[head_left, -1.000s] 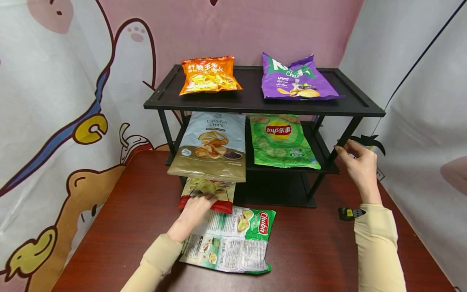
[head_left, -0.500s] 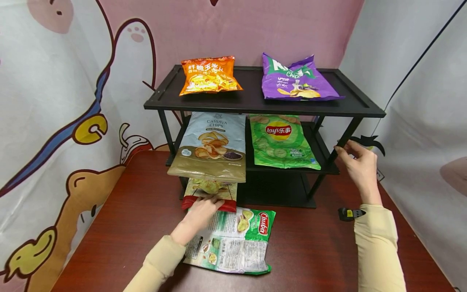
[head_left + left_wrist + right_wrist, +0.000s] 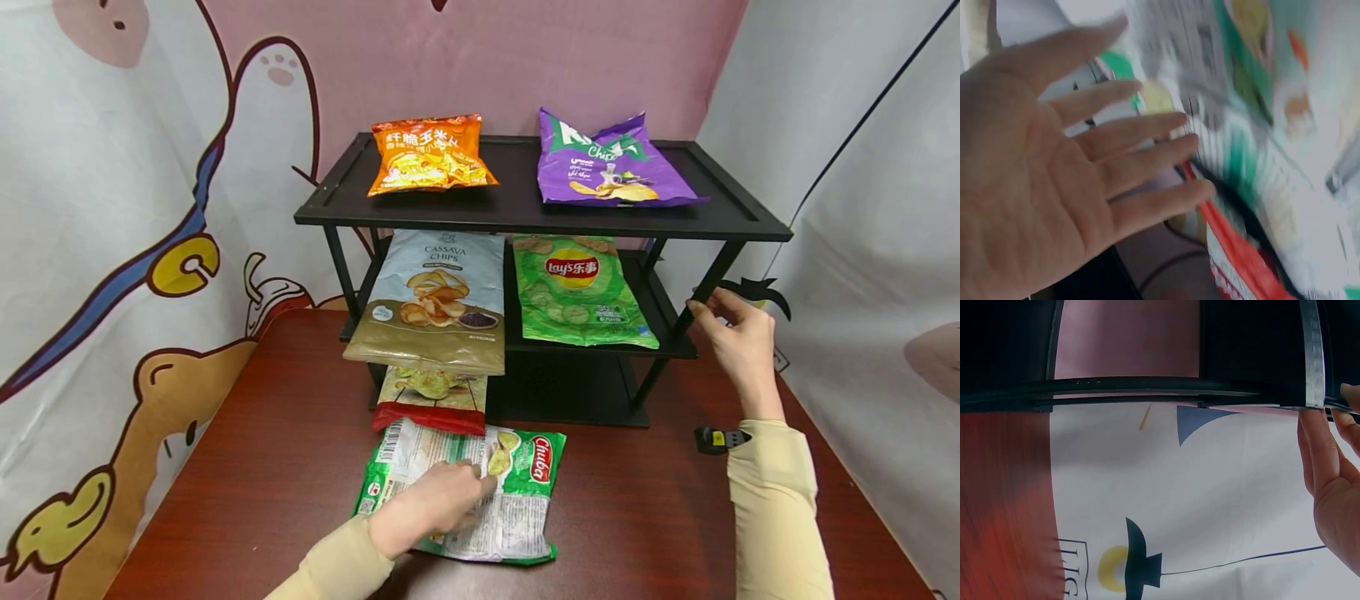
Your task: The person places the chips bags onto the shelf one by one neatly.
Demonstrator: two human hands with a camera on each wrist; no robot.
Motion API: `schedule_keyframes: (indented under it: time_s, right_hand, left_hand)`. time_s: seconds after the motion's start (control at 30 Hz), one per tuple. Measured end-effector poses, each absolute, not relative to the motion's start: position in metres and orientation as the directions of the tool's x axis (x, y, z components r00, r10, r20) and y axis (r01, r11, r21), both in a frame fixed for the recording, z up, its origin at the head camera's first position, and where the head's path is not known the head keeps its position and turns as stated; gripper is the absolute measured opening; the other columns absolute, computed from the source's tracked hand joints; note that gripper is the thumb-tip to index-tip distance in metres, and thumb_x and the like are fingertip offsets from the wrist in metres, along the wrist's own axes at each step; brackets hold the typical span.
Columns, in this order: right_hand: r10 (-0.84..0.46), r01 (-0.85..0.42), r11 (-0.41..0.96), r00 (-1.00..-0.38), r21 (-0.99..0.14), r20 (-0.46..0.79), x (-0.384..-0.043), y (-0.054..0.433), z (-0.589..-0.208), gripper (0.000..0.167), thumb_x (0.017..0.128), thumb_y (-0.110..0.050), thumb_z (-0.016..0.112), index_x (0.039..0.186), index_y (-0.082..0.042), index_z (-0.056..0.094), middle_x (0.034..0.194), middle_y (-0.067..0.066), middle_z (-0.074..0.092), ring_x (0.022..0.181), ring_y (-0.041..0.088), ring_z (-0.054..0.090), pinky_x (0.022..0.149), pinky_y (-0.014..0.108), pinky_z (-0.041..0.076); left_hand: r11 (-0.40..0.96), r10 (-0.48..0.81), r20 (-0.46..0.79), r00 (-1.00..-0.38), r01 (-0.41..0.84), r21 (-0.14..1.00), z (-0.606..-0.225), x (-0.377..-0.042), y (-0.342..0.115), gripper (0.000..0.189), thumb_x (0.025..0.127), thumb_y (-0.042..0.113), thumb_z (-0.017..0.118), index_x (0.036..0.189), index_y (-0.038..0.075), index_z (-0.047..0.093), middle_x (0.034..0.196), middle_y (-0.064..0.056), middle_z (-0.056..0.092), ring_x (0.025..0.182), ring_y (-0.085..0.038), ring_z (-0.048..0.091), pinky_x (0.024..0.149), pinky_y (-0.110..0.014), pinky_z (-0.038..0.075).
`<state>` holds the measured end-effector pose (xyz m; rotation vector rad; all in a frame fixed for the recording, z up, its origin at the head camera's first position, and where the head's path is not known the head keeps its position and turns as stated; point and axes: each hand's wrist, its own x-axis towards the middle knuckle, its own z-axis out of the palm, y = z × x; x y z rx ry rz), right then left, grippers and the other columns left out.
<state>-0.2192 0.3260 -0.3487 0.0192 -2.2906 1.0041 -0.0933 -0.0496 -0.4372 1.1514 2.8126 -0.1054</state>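
Observation:
My left hand [image 3: 438, 504] is over a green and white Chuba chip bag [image 3: 517, 521] lying back side up on the table. Its fingers [image 3: 1147, 134] are spread and nearly straight in the left wrist view, holding nothing; whether they touch the bag cannot be told. Just beyond sits a red-edged chip bag [image 3: 435, 417] on the bottom tier of a black shelf rack [image 3: 570, 392], partly hidden under the tier above. With thumb and fingers, my right hand [image 3: 738, 342] pinches the rack's right front post [image 3: 716, 271], also seen at the fingers [image 3: 1322, 450] in the right wrist view.
A cassava chips bag [image 3: 442, 308] overhangs the middle tier's front, beside a green Lay's bag [image 3: 581, 292]. On top are an orange snack bag [image 3: 431, 154] and a purple chip bag [image 3: 607, 162]. The wooden table [image 3: 247, 467] meets printed cloth [image 3: 112, 208] at its sides.
My left hand has let go of the red-edged bag and come back toward me over the Chuba bag. The red-edged bag shifted slightly right. My right hand stayed on the post.

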Motion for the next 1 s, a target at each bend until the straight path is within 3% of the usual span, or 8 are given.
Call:
schedule_keyframes:
  time_s: [0.17, 0.33, 0.5, 0.6, 0.7, 0.8, 1.0]
  right_hand:
    - [0.229, -0.25, 0.713, -0.8, -0.655, 0.555, -0.219, 0.326, -0.349, 0.019, 0.089, -0.026, 0.062, 0.094, -0.009, 0.069, 0.067, -0.031, 0.049, 0.061, 0.004, 0.036, 0.05, 0.022, 0.025]
    - [0.225, -0.254, 0.702, -0.807, -0.665, 0.546, -0.22, 0.326, -0.349, 0.021, 0.089, -0.026, 0.062, 0.097, -0.007, 0.07, 0.068, -0.033, 0.05, 0.065, 0.003, 0.039, 0.055, 0.02, 0.027]
    - [0.225, -0.249, 0.701, -0.811, -0.668, 0.539, -0.219, 0.326, -0.349, 0.023, 0.089, -0.027, 0.061, 0.098, -0.008, 0.07, 0.069, -0.034, 0.05, 0.067, 0.004, 0.04, 0.056, 0.021, 0.028]
    - [0.227, -0.244, 0.704, -0.813, -0.668, 0.536, -0.219, 0.326, -0.349, 0.023, 0.09, -0.027, 0.061, 0.099, -0.008, 0.07, 0.07, -0.034, 0.05, 0.068, 0.004, 0.041, 0.058, 0.021, 0.029]
    - [0.227, -0.245, 0.703, -0.812, -0.667, 0.537, -0.219, 0.326, -0.349, 0.023, 0.089, -0.027, 0.061, 0.099, -0.008, 0.07, 0.07, -0.034, 0.05, 0.067, 0.003, 0.041, 0.057, 0.02, 0.029]
    - [0.227, -0.247, 0.705, -0.809, -0.665, 0.542, -0.219, 0.326, -0.349, 0.022, 0.089, -0.026, 0.061, 0.098, -0.008, 0.07, 0.07, -0.034, 0.05, 0.066, 0.003, 0.04, 0.055, 0.02, 0.028]
    - [0.225, -0.244, 0.709, -0.811, -0.662, 0.54, -0.219, 0.325, -0.348, 0.022, 0.089, -0.026, 0.062, 0.099, -0.008, 0.07, 0.071, -0.035, 0.049, 0.066, 0.002, 0.04, 0.055, 0.019, 0.029]
  left_hand:
    - [0.752, 0.619, -0.204, -0.758, 0.647, -0.121, -0.446, -0.078, -0.036, 0.086, 0.061, 0.059, 0.077, 0.131, 0.014, 0.054, 0.12, -0.014, 0.065, 0.105, -0.023, 0.064, 0.075, -0.034, 0.054]
    - [0.764, 0.573, -0.224, -0.788, 0.613, -0.201, -0.452, -0.07, -0.029, 0.113, 0.045, 0.072, 0.073, 0.137, 0.01, 0.049, 0.131, -0.021, 0.058, 0.118, -0.032, 0.059, 0.084, -0.039, 0.054]
    - [0.72, 0.612, -0.179, -0.77, 0.637, -0.276, -0.456, -0.066, -0.027, 0.095, 0.057, 0.063, 0.079, 0.132, 0.01, 0.053, 0.125, -0.018, 0.063, 0.111, -0.03, 0.064, 0.076, -0.034, 0.056]
    - [0.686, 0.681, -0.102, -0.725, 0.681, -0.255, -0.456, -0.066, -0.028, 0.062, 0.062, 0.048, 0.081, 0.109, 0.011, 0.065, 0.099, -0.004, 0.071, 0.086, -0.018, 0.068, 0.062, -0.026, 0.054]
    - [0.651, 0.74, -0.018, -0.673, 0.722, -0.232, -0.45, -0.067, -0.03, 0.031, 0.066, 0.032, 0.08, 0.087, 0.017, 0.064, 0.072, 0.007, 0.064, 0.06, -0.009, 0.059, 0.049, -0.022, 0.045]
    - [0.632, 0.764, 0.042, -0.643, 0.735, -0.243, -0.438, -0.067, -0.03, 0.031, 0.068, 0.022, 0.078, 0.089, 0.017, 0.054, 0.063, 0.01, 0.057, 0.051, -0.007, 0.054, 0.043, -0.022, 0.039]
    - [0.626, 0.772, 0.125, -0.624, 0.709, -0.326, -0.415, -0.069, -0.031, 0.04, 0.072, 0.021, 0.075, 0.099, 0.02, 0.046, 0.06, 0.009, 0.056, 0.053, -0.007, 0.056, 0.041, -0.024, 0.036]
